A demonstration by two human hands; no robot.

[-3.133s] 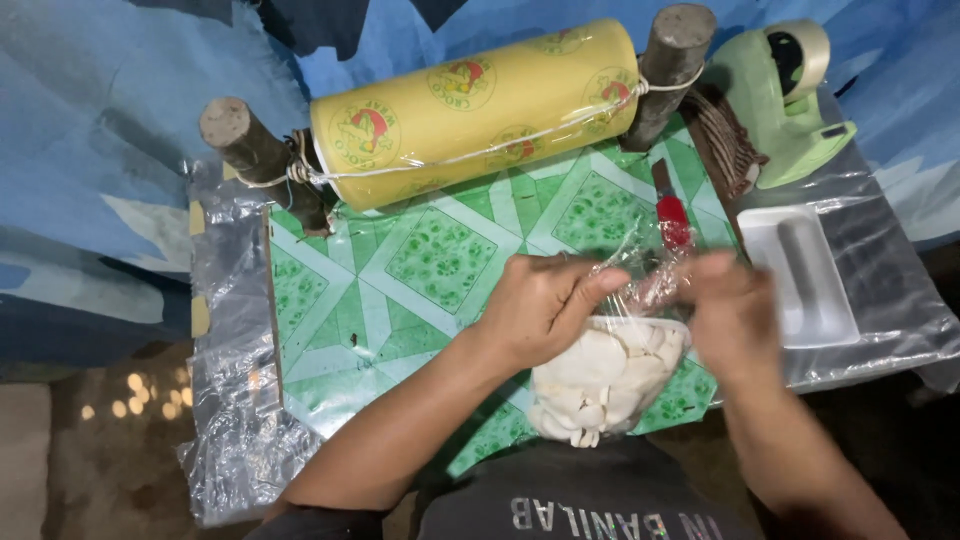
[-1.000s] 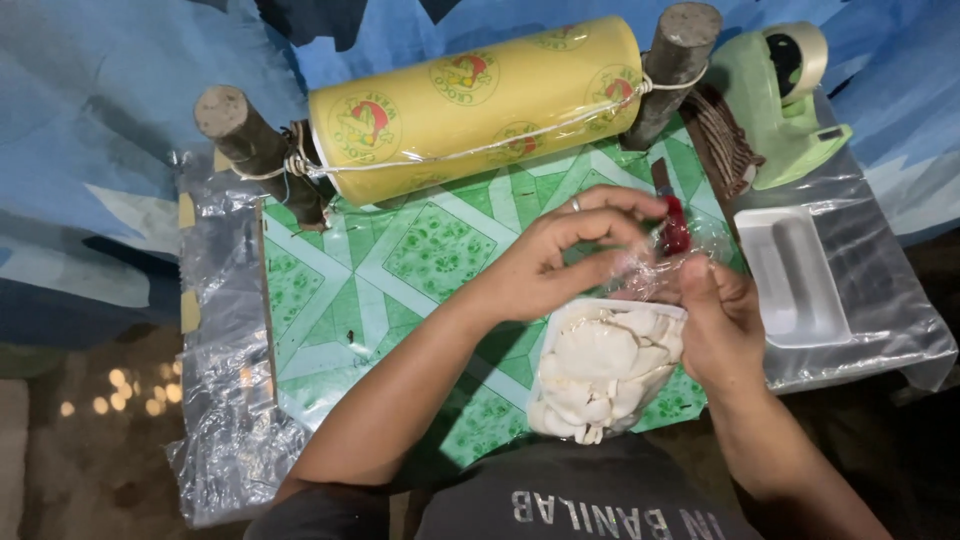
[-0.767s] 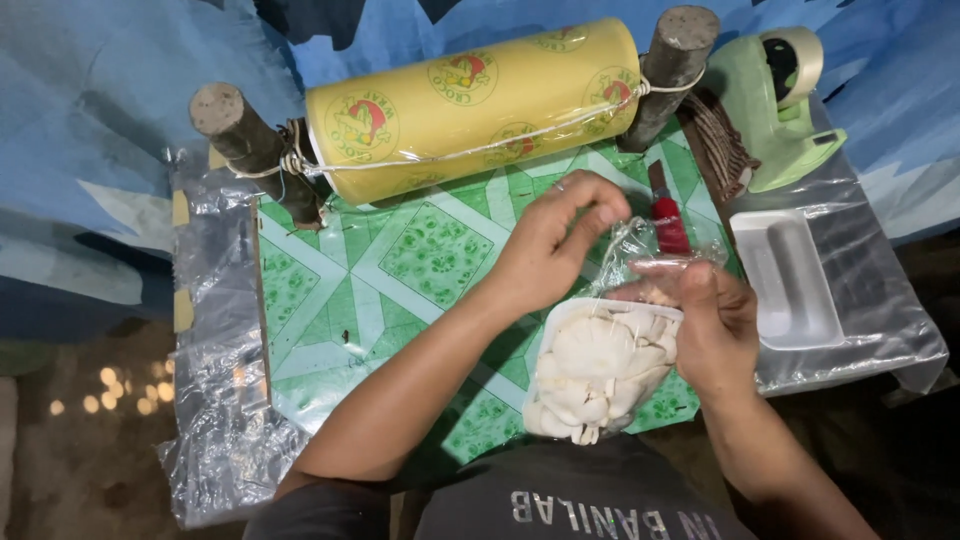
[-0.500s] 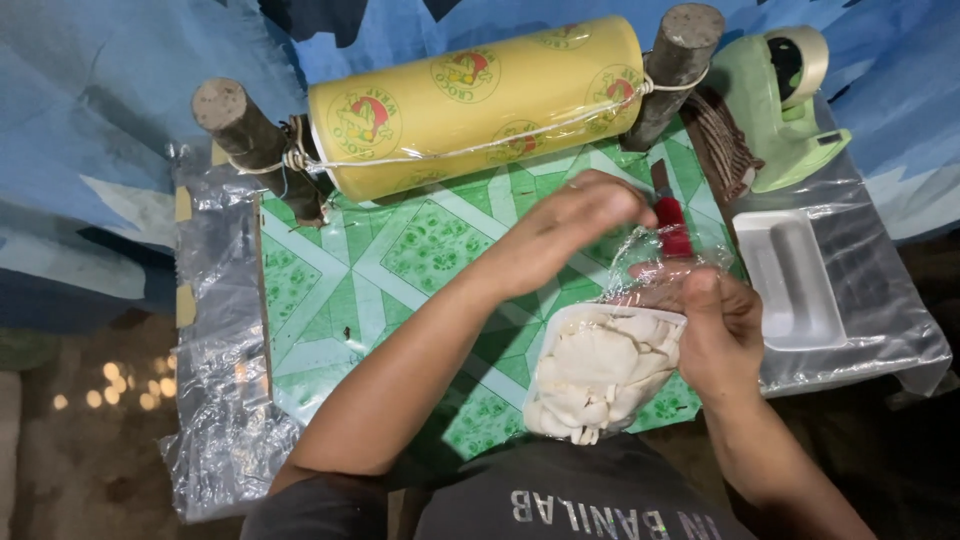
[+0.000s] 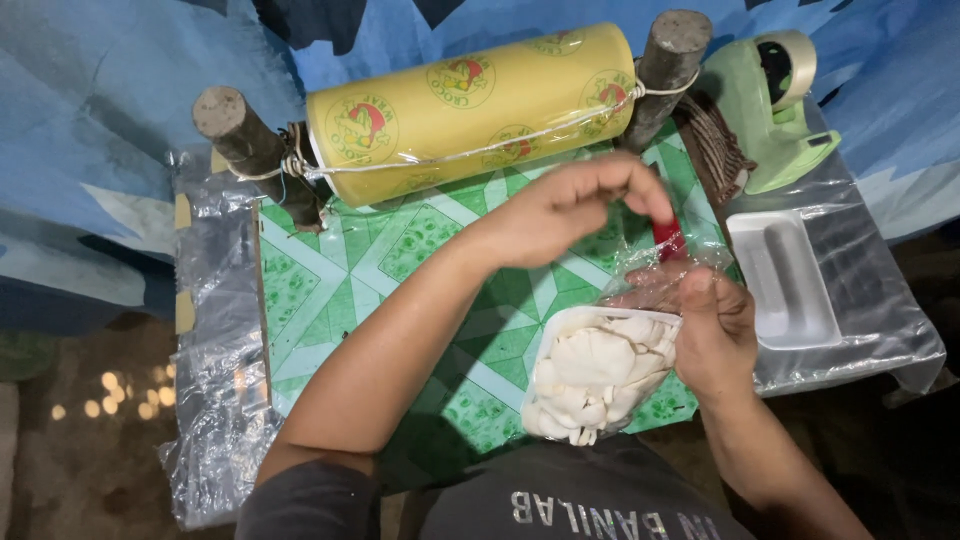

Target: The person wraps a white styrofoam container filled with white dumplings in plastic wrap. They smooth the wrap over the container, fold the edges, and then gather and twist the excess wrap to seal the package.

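Note:
A white tray heaped with pale oyster mushrooms (image 5: 598, 372) lies at the near right of the green patterned board (image 5: 350, 280). My right hand (image 5: 712, 335) grips the tray's right side together with bunched clear film (image 5: 655, 275). Over the board my left hand (image 5: 575, 205) hovers with its fingers pinched on the film's upper edge, pulling it up and away from the tray. Behind it a yellow roll of cling film (image 5: 470, 110) hangs between two wooden posts. A red-handled tool (image 5: 668, 238) lies partly hidden behind the film.
A green tape dispenser (image 5: 775, 110) stands at the far right, an empty white foam tray (image 5: 783, 278) in front of it on clear plastic sheeting (image 5: 215, 330). A dark bundle of ties (image 5: 712, 150) lies beside the right post. Blue tarpaulin (image 5: 100, 120) surrounds the table.
My left hand has lifted off the tray and moved up and away with the film's edge. My right hand has stayed on the tray's right side.

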